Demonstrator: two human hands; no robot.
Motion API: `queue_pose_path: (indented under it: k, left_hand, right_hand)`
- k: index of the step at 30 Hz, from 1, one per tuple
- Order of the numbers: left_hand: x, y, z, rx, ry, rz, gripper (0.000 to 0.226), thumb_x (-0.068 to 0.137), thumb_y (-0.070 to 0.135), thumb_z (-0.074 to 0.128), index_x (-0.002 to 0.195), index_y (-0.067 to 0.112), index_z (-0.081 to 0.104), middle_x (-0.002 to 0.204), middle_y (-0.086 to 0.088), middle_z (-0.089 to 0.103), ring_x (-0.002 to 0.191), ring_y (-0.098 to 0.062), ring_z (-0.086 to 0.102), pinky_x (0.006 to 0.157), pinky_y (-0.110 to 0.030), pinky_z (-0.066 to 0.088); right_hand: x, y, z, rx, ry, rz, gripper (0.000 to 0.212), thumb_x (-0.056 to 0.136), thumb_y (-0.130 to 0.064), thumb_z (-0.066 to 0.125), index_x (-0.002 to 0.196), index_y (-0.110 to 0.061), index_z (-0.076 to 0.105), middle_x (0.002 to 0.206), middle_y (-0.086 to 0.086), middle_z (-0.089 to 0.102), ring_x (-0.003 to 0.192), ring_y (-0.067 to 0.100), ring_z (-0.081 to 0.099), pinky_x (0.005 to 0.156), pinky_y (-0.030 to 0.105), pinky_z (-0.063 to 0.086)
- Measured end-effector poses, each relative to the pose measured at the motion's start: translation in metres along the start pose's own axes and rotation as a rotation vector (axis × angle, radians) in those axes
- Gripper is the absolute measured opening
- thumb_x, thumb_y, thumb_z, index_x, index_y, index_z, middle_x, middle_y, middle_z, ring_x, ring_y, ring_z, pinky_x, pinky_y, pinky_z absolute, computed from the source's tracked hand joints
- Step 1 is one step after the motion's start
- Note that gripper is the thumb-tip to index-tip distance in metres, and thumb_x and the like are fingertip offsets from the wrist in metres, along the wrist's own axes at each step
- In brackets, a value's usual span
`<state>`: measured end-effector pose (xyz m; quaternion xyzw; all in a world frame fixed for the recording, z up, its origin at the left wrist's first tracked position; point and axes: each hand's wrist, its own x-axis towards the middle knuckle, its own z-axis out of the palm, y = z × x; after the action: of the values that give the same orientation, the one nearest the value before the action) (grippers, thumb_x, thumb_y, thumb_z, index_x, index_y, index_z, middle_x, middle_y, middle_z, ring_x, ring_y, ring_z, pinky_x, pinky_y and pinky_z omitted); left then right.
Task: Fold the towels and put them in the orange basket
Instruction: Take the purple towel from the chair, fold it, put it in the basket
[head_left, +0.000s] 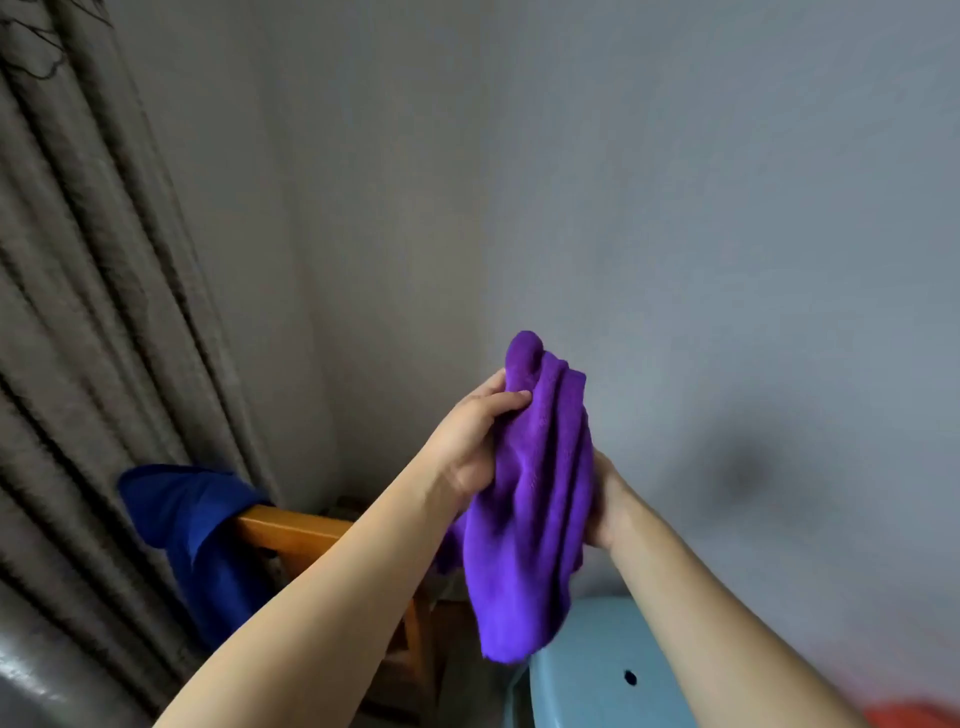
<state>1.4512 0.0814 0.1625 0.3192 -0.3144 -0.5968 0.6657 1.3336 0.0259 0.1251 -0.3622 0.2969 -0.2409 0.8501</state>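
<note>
A purple towel (530, 514) hangs bunched in the air in front of the wall, held between both hands. My left hand (470, 441) grips its upper left edge, thumb pressed on the cloth. My right hand (605, 499) is mostly hidden behind the towel and holds its right side. A blue towel (192, 525) is draped over the wooden back of a chair (291, 532) at the left. A sliver of orange (914, 714), perhaps the basket, shows at the bottom right corner, blurred.
A light blue plastic stool (597, 670) with a hole in its seat stands below the purple towel. Grey curtains (93, 312) hang at the left. A grey wall (675, 208) fills the background. A dark shiny surface (31, 686) is at the bottom left.
</note>
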Motion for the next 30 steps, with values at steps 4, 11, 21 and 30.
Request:
queue_pose_path:
  k: [4, 11, 21, 30]
  left_hand:
    - [0.005, -0.01, 0.016, -0.122, -0.071, -0.13, 0.025, 0.084, 0.004, 0.047, 0.104, 0.01, 0.06, 0.09, -0.012, 0.067, 0.078, -0.024, 0.066, 0.078, -0.033, 0.055]
    - [0.01, -0.028, 0.002, -0.016, 0.146, -0.257, 0.032, 0.088, 0.034, 0.055, 0.106, 0.01, 0.067, 0.097, -0.01, 0.071, 0.086, -0.022, 0.067, 0.09, -0.036, 0.05]
    - [0.031, -0.039, 0.02, 0.234, 0.0, -0.501, 0.056, 0.084, 0.051, 0.055, 0.121, 0.008, 0.058, 0.123, -0.017, 0.06, 0.112, -0.03, 0.056, 0.111, -0.042, 0.035]
    - [0.044, -0.036, 0.038, 0.353, 0.125, -0.216, 0.018, 0.097, 0.018, 0.049, 0.092, 0.01, 0.064, 0.082, -0.004, 0.07, 0.07, -0.012, 0.066, 0.071, -0.022, 0.055]
  right_hand:
    - [-0.014, 0.003, -0.03, -0.021, 0.035, -0.042, 0.038, 0.094, -0.043, 0.049, 0.102, -0.01, 0.067, 0.093, 0.008, 0.064, 0.088, 0.019, 0.06, 0.086, 0.03, 0.047]
    - [-0.029, -0.031, -0.071, 0.112, 0.102, -0.179, 0.035, 0.087, -0.039, 0.055, 0.096, -0.01, 0.073, 0.104, 0.01, 0.072, 0.09, 0.021, 0.07, 0.085, 0.035, 0.051]
    - [-0.04, -0.055, -0.082, -0.259, -0.085, -0.103, 0.02, 0.074, -0.018, 0.064, 0.091, -0.011, 0.071, 0.088, 0.009, 0.075, 0.079, 0.018, 0.071, 0.075, 0.029, 0.058]
    - [-0.046, -0.042, -0.1, -0.016, -0.025, -0.075, 0.042, 0.087, -0.043, 0.05, 0.106, -0.013, 0.073, 0.11, 0.011, 0.071, 0.097, 0.022, 0.069, 0.085, 0.034, 0.053]
